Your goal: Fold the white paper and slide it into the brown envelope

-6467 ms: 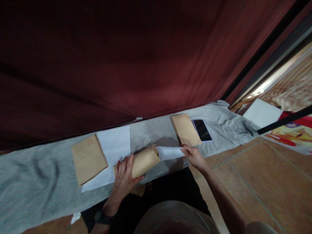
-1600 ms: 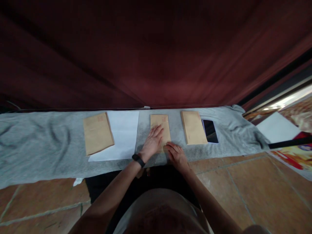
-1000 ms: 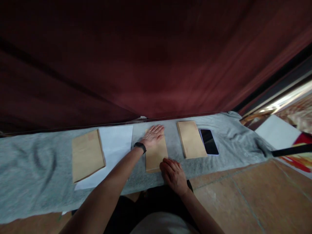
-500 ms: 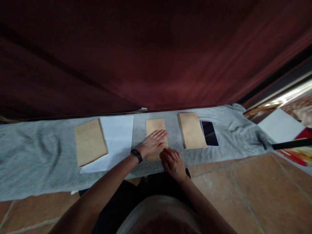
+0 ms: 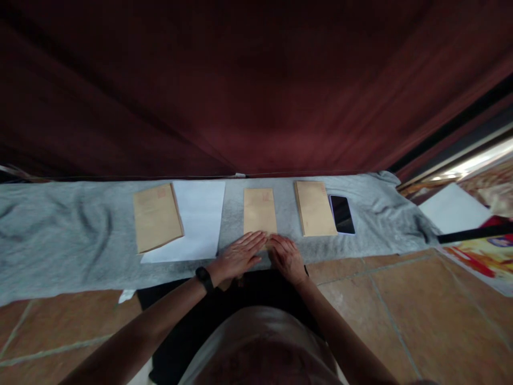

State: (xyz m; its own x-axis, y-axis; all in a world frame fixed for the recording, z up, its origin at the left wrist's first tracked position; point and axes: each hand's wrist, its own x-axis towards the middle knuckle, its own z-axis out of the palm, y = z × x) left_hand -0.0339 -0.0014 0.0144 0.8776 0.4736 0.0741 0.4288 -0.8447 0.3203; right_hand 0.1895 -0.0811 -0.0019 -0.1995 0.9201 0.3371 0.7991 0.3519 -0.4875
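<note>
Frame centre: left hand (image 5: 239, 256) rests on brown envelope (image 5: 259, 209), fingers extended, released; right hand (image 5: 287, 261) touches its lower end, finger grip indeterminable. Reddish print (image 5: 266, 197): illegible.

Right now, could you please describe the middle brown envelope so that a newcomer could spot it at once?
Find the dark red curtain, then the grey cloth below it. Just right of the white paper lies the middle envelope. Unlike the left envelope and the right envelope, it has the left hand and right hand at its near end.
</note>
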